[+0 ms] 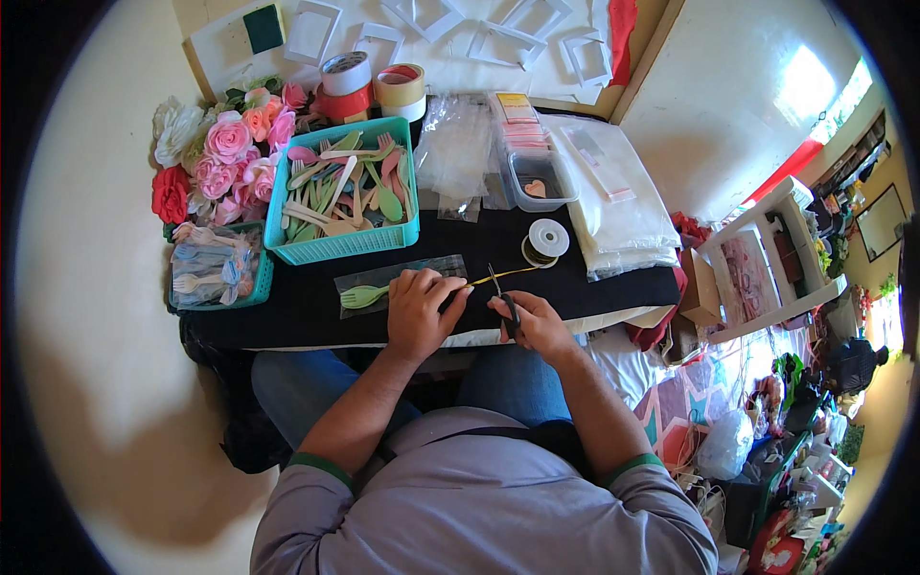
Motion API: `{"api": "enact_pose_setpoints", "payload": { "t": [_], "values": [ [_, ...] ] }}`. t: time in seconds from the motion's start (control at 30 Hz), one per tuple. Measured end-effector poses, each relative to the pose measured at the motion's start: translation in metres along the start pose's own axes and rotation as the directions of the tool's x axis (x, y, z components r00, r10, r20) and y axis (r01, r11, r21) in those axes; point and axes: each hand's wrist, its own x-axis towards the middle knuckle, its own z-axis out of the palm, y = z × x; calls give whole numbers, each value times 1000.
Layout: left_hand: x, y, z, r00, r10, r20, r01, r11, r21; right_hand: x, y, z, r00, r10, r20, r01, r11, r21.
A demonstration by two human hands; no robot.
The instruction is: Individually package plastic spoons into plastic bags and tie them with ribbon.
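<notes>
My right hand [539, 328] holds black-handled scissors [512, 311], their blades pointing away from me and meeting a thin yellow ribbon [517, 272]. The ribbon runs from a spool [547, 240] with a white centre to my left hand [419, 312], whose fingertips pinch it. Beneath and beside that hand lies a clear plastic bag [443, 267]. Light green cutlery [364, 296], with fork tines showing, sticks out to the left of my left hand on this bag; its other end is hidden by the fingers. Whether the blades have cut the ribbon, I cannot tell.
A teal basket [345, 251] of coloured cutlery stands behind my left hand, with a smaller basket [220, 305] of bagged cutlery beside it. Farther back are artificial flowers [230, 139], tape rolls [401, 88], clear bags [455, 144], a plastic tub [541, 203] and a plastic stack [618, 230].
</notes>
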Motion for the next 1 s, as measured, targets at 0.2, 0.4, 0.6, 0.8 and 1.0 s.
{"api": "enact_pose_setpoints", "payload": {
  "t": [0.2, 0.4, 0.6, 0.8, 1.0],
  "values": [
    [1, 2, 1, 1000, 11, 6, -11, 1000, 2, 3, 2, -9, 999, -18, 45, 17, 1000, 14],
    [2, 4, 0, 999, 35, -18, -36, 998, -42, 2, 3, -15, 993, -110, 33, 112, 991, -73],
    [2, 3, 2, 999, 12, -29, -14, 997, -74, -11, -7, -41, 988, -144, 49, 151, 964, -217],
    [3, 5, 2, 999, 10, -39, -13, 997, -74, -24, 2, -101, 973, -201, -116, 157, 938, -309],
    [2, 1, 2, 999, -21, -46, 16, 995, -103, -28, -26, -98, 934, -237, -268, -66, 622, -780]
  ]
}}
